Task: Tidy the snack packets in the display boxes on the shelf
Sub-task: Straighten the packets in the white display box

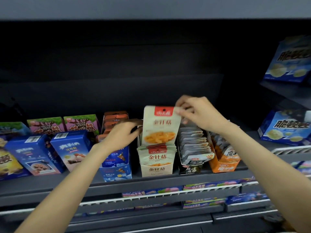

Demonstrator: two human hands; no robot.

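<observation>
One packet lifted, four display boxes on the shelf (151,180).
Right hand (200,113) fingers pinch the packet (160,125) top corner above the cream box (157,169); left hand (121,134) fingers, blurred, curl at its left edge.

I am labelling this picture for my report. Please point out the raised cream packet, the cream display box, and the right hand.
raised cream packet (159,130), head view, on its printed front.
cream display box (157,170), head view, on its front wall.
right hand (200,113), head view, on the back of the hand.
</observation>
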